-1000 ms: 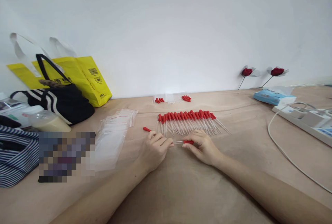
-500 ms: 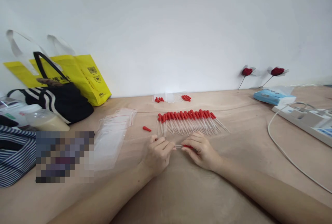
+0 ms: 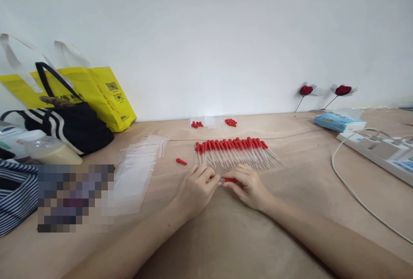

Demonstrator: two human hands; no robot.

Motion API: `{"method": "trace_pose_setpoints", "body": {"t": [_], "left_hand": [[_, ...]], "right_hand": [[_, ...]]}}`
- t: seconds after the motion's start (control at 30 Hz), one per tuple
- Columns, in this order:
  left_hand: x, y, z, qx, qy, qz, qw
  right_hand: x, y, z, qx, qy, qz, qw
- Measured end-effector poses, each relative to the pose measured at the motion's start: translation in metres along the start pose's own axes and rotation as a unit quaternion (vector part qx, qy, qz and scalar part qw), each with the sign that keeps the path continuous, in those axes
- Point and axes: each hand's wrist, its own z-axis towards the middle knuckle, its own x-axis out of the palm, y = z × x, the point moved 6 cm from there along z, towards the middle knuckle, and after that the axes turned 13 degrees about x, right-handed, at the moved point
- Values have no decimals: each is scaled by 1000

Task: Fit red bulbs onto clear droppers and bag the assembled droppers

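Note:
Both hands meet at the middle of the tan table (image 3: 226, 236). My right hand (image 3: 247, 186) pinches the red rubber bulb (image 3: 230, 180) of a small dropper. My left hand (image 3: 196, 188) is closed on the clear glass tube end of the same dropper, mostly hidden by its fingers. Just beyond the hands lies a row of finished droppers (image 3: 235, 152) with red bulbs and clear tips. A single loose red bulb (image 3: 181, 161) lies left of the row.
A stack of clear zip bags (image 3: 137, 169) lies left of the hands. Small piles of red bulbs (image 3: 231, 122) and glass tubes sit near the wall. Bags (image 3: 74, 119) stand far left; a power strip (image 3: 380, 150), white cable and blue tissue pack (image 3: 338, 120) lie right.
My hands have drawn closer together, so less of the clear tube shows between them. The view has shifted slightly to the right.

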Motion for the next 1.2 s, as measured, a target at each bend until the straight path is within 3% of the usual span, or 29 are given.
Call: {"method": "trace_pose_setpoints", "body": {"t": [0.17,0.27,0.33,0.4,0.53,0.6,0.67,0.8,1.03,1.2], "left_hand": [[-10,15,2,-24,-8,-24,999],[-17,47,-4,-111,-37,-79,990],[-17,73,-13,-205,-46,-134,968],[-10,98,-25,-323,-53,-223,918],[5,124,-49,-501,-92,-370,777],[9,127,-54,-537,-97,-397,738],[12,128,-56,-551,-84,-414,720],[20,126,-57,-548,-54,-412,726],[45,131,-49,-532,-14,-312,787],[55,129,-39,-522,27,-267,810]], "right_hand": [[-9,-7,-1,40,-54,32,997],[-12,-12,1,66,-68,42,995],[-13,-15,3,81,-70,38,994],[-11,-16,3,91,-66,33,993],[-9,-14,3,85,-56,30,994],[-8,-12,2,80,-52,31,995],[-6,-12,2,78,-46,37,995],[-4,-12,2,74,-34,42,996],[-2,-11,1,58,-23,39,997],[-2,-9,0,53,-14,30,998]]}}
